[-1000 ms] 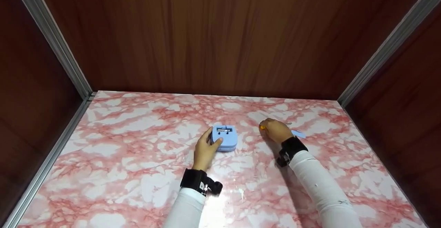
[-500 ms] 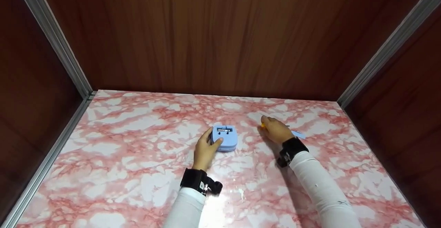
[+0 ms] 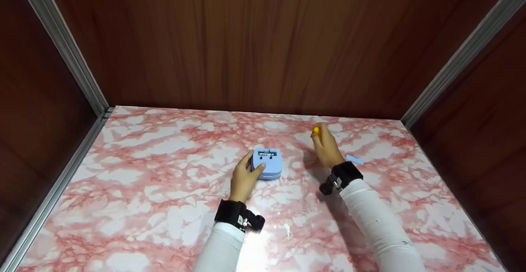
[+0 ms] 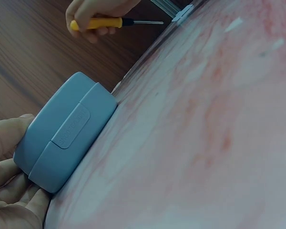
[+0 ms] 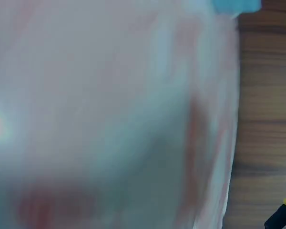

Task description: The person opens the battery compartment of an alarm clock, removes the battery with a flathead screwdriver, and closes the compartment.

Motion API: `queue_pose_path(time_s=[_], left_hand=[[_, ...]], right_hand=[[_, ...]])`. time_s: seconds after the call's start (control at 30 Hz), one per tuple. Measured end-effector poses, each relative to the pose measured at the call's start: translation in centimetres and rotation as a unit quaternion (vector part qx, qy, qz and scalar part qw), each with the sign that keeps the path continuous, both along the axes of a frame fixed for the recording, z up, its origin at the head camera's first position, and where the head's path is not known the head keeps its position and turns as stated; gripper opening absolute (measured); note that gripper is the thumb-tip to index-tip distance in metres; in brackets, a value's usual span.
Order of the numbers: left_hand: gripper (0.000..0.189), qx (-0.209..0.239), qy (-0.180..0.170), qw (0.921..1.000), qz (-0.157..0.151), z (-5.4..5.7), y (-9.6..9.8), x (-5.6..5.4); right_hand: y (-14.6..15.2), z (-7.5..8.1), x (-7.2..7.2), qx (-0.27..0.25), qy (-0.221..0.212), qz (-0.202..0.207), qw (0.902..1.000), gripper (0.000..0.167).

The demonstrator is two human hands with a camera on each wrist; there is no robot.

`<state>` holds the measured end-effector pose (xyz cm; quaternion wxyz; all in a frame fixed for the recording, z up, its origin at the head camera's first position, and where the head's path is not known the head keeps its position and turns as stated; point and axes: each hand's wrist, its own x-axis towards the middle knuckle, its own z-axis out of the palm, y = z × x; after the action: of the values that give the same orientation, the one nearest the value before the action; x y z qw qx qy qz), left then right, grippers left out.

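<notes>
My left hand point(image 3: 243, 177) grips a light blue rounded device point(image 3: 272, 169) by its left side, thumb on its top and fingers along the edge. On the device's upper face is an open slot point(image 3: 267, 153) with something silvery inside, and two small dark holes below it. A tab with raised lettering point(image 4: 72, 128) marks its side in the left wrist view. My right hand point(image 3: 327, 148) holds a screwdriver point(image 4: 100, 23) by its yellow handle, raised over the table, shaft pointing away from the device. Only the handle's black and yellow end shows in the right wrist view.
A small flat light blue piece point(image 3: 354, 159) lies on the table to the right of my right hand. The table point(image 3: 164, 206) has a red and white marbled top, with dark wood-patterned panels point(image 3: 254, 50) and metal posts around it.
My right hand has risen off the table and moved toward the back with the screwdriver. My left hand and the blue device stay in place.
</notes>
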<state>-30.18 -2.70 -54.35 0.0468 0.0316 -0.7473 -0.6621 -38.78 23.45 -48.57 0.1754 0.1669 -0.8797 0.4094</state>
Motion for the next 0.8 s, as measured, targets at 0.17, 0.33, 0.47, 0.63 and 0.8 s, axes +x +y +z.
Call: queue_pose_path(time_s=[0.17,0.33,0.47,0.63,0.8], left_hand=[[0.071,-0.001,-0.004,1.0000,0.001,-0.1,0.0,0.0],[0.070,-0.004,0.002,1.0000,0.002,0.0,-0.1,0.0],[0.070,-0.004,0.003,1.0000,0.002,-0.1,-0.1,-0.1],[0.069,-0.002,0.001,1.0000,0.003,-0.1,-0.1,-0.1],[0.069,0.006,0.001,1.0000,-0.001,0.1,-0.1,0.0]], right_hand=[[-1.6,1.1,0.3,-0.211,0.012,-0.023,0.9772,0.012],[-2.9,2.7,0.7,-0.419,-0.012,-0.015,0.9077,0.036],[-3.9,3.7,0.9,-0.549,-0.037,-0.011,0.8352,0.051],[-5.5,4.5,1.2,-0.628,-0.030,0.019,0.7771,0.057],[-7.0,4.9,1.4,-0.667,-0.027,0.056,0.7422,0.060]])
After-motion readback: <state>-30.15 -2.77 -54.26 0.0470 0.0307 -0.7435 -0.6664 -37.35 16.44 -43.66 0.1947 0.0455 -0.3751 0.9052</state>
